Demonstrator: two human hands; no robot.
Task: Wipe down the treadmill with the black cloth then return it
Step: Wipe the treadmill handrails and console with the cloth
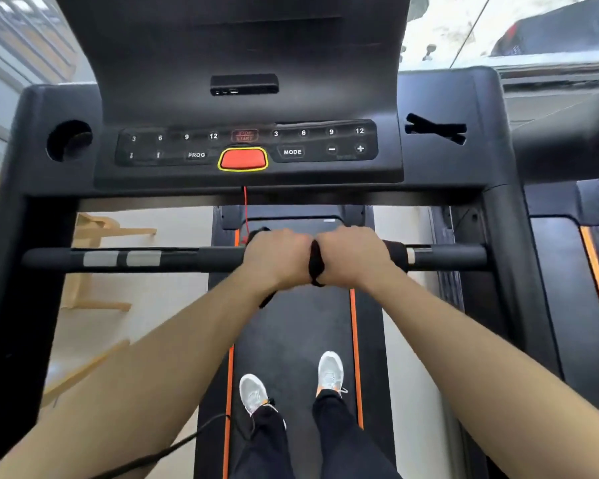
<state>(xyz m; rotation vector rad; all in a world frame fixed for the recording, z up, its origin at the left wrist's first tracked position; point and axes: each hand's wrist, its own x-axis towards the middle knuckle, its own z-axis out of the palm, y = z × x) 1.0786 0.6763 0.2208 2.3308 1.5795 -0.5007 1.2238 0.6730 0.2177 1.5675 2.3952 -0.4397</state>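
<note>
I stand on the treadmill belt (291,340) facing its black console (246,146). A black horizontal handlebar (173,259) crosses in front of me. The black cloth (314,262) is wrapped around the bar's middle, mostly hidden under my hands. My left hand (276,257) and my right hand (351,255) sit side by side on the bar, both closed over the cloth. A strip of cloth shows between them, and another end hangs below my left wrist.
A red safety key (243,159) with a red cord sits at the console's centre. A cup hole (69,140) lies at the left and a slot with black straps (436,128) at the right. Wooden frames (97,264) stand on the floor to the left. Another machine (567,257) stands right.
</note>
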